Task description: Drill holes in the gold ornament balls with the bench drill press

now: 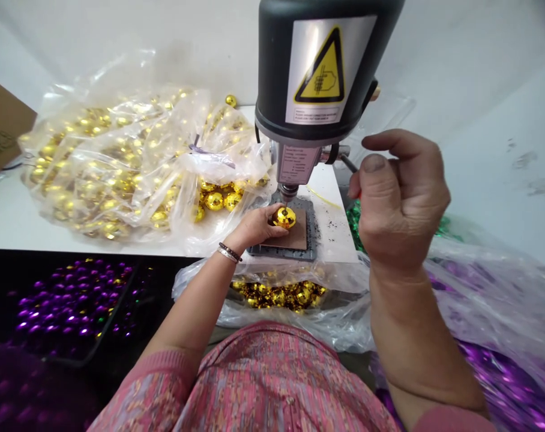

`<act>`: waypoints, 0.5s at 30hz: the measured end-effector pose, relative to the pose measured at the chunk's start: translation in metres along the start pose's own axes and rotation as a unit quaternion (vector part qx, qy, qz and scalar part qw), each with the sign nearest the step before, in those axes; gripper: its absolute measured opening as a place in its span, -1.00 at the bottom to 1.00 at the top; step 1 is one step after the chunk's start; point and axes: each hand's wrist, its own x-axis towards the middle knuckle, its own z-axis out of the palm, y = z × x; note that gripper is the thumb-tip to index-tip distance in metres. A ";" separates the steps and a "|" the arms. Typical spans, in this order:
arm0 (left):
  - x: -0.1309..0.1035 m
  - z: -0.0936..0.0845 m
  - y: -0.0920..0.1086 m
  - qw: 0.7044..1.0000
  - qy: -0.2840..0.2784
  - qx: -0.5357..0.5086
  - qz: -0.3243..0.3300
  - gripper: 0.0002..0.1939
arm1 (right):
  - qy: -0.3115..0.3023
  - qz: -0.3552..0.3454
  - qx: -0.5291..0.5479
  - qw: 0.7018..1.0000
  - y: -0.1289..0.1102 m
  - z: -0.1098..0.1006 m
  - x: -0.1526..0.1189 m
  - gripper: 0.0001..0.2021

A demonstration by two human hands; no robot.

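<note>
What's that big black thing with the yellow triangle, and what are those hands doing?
There's one picture, taken by a camera on the person's head, looking down at their own hands. The big black thing is a machine that looks like a drill, pointing down; its triangle is a warning sign. The left hand holds a shiny gold ball under it, above a brown board. The right hand seems curled around the end of a lever on the machine's side. On the white table lies a see-through bag full of gold balls.
</note>
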 end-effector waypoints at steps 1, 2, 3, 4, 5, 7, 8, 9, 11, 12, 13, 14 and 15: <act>-0.001 0.000 0.001 1.000 0.001 -0.003 -0.001 -0.47 | 0.001 -0.002 -0.011 1.000 0.000 0.000 0.000 -0.80; -0.001 0.000 0.001 1.000 0.000 -0.007 -0.001 -0.47 | 0.002 -0.003 -0.021 1.000 0.000 0.000 -0.001 -0.80; -0.002 0.000 0.001 1.000 0.000 -0.012 0.001 -0.47 | 0.003 -0.006 -0.027 1.000 0.000 0.000 -0.002 -0.80; -0.002 0.000 0.001 1.000 -0.001 -0.016 0.001 -0.48 | 0.006 -0.009 -0.030 0.999 0.001 0.001 -0.003 -0.81; -0.002 0.000 0.001 1.000 -0.001 -0.020 0.002 -0.49 | 0.010 -0.011 -0.030 0.999 0.002 0.002 -0.004 -0.82; -0.003 0.000 0.001 1.000 0.000 -0.025 0.003 -0.51 | 0.021 -0.014 -0.024 0.999 0.005 0.004 -0.008 -0.83; -0.003 0.000 0.001 1.000 0.002 -0.026 0.004 -0.52 | 0.028 -0.016 -0.021 0.999 0.007 0.005 -0.010 -0.83; -0.003 0.001 0.000 1.000 0.003 -0.028 0.005 -0.52 | 0.036 -0.017 -0.019 0.999 0.008 0.006 -0.012 -0.84; -0.003 0.001 -0.001 0.999 0.005 -0.035 0.006 -0.52 | 0.049 -0.021 -0.020 0.998 0.012 0.008 -0.017 -0.83; -0.003 0.001 -0.002 0.999 0.004 -0.041 0.007 -0.52 | 0.055 -0.021 -0.022 0.998 0.014 0.008 -0.019 -0.83; -0.003 0.002 -0.003 0.999 0.003 -0.048 0.007 -0.52 | 0.059 -0.021 -0.022 0.998 0.016 0.009 -0.020 -0.82; -0.003 0.002 -0.004 0.999 0.002 -0.054 0.009 -0.52 | 0.063 -0.021 -0.023 0.998 0.018 0.010 -0.022 -0.82; -0.002 0.003 -0.005 0.998 0.002 -0.060 0.010 -0.51 | 0.067 -0.020 -0.024 0.997 0.019 0.010 -0.023 -0.81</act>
